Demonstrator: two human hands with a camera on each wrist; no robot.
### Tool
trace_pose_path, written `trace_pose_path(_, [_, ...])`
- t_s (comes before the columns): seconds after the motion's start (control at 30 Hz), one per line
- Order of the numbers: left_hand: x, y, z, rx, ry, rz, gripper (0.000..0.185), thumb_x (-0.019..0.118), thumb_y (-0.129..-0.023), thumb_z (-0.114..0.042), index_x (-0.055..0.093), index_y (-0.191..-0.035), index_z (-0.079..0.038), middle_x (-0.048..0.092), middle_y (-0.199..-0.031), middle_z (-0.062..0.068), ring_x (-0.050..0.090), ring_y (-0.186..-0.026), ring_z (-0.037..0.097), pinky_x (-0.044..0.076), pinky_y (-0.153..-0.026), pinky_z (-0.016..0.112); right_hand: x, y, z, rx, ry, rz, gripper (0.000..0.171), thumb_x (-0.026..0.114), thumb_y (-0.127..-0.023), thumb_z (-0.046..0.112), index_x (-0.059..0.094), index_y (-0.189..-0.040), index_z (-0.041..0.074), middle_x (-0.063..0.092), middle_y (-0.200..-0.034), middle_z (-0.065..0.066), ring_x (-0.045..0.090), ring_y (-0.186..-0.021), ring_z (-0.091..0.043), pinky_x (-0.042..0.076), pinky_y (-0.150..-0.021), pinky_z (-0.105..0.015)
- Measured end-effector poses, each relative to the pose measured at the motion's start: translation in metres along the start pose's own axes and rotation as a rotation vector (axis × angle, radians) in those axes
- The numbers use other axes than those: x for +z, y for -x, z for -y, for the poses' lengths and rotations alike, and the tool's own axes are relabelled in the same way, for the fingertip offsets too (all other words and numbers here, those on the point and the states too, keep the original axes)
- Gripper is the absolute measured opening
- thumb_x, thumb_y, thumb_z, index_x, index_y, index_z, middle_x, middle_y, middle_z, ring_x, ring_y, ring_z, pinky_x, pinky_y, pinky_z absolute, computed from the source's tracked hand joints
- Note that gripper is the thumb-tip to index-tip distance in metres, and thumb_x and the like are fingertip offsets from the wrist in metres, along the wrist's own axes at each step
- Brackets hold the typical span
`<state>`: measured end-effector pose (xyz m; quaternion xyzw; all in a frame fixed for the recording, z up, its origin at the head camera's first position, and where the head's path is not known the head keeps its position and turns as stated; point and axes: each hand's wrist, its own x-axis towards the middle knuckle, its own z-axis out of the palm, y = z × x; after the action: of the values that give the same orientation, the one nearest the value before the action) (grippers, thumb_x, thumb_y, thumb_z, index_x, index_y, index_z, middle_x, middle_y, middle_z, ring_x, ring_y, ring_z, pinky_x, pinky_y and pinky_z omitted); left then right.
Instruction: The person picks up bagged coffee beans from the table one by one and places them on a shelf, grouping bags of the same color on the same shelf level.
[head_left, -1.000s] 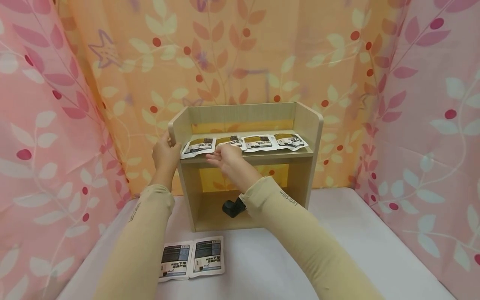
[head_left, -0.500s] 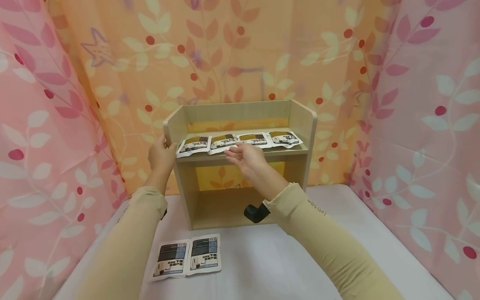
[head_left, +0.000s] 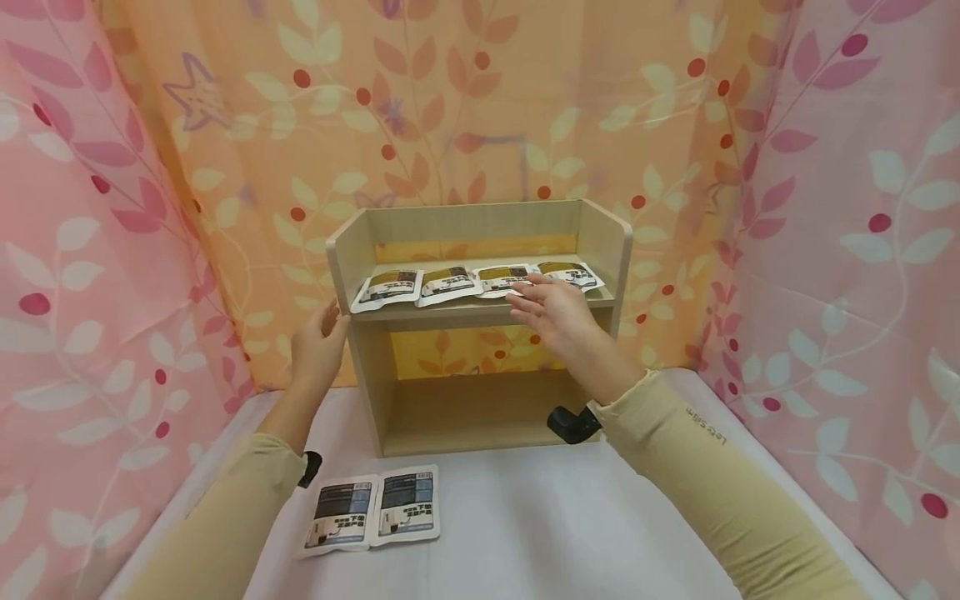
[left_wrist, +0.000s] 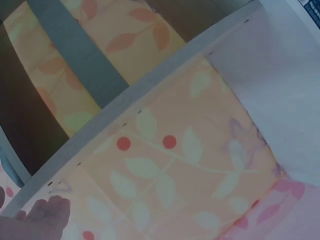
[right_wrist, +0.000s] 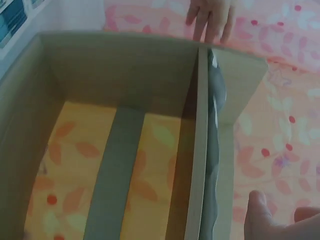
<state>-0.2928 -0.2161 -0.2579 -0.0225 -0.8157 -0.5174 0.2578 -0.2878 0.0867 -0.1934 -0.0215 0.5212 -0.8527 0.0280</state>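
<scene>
The fingers (head_left: 525,302) of the right hand (head_left: 555,315) are being held straight and slightly spread, and nothing is being gripped by them; their tips are lying over the front edge of the third pouch (head_left: 504,280) from the shelf's left wall, though whether it is actually being touched cannot be told. The left hand (head_left: 318,350) is being held flat against the outside of that left wall, fingers relaxed, with nothing held.

Four pouches are lying flat in a row on the upper board of the shelf (head_left: 600,242), edges overlapping slightly: the first pouch (head_left: 388,289) nearest the left wall, the second pouch (head_left: 448,284) beside it, then the third, and the fourth pouch (head_left: 570,276) by the right wall. Two more pouches (head_left: 372,517) are lying side by side on the bench (head_left: 562,525) in front of the shelf's left corner.

The pouches are being judged light, soft and thin, with a smooth film that may slip; a pinch at the sealed front edge, where it overhangs the board, is being judged the surest hold.
</scene>
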Motion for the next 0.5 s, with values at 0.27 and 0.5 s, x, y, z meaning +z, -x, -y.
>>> trace_pose_path(0.27, [0.001,0.021,0.012,0.001,0.018,0.032,0.05,0.048,-0.101,-0.014,0.035,-0.145,0.008,0.038,-0.147,0.027,0.033,-0.138,0.038,0.029,-0.111,0.043,-0.045,0.008,0.018,-0.133,0.331,0.007,0.057,0.046,-0.1,0.004,0.019,-0.15,-0.004,0.031,-0.15,-0.025,0.039,-0.135,-0.036,0.034,-0.108,-0.042])
trace_pose_path(0.5, [-0.005,0.043,0.031,-0.046,0.04,0.03,0.052,0.049,-0.101,-0.013,0.033,-0.145,0.01,0.039,-0.145,0.03,0.034,-0.137,0.04,0.029,-0.111,0.046,-0.069,0.014,0.023,-0.157,0.416,-0.006,0.06,0.047,-0.1,0.008,0.016,-0.151,-0.004,0.04,-0.141,-0.02,0.054,-0.121,-0.025,0.047,-0.096,-0.03])
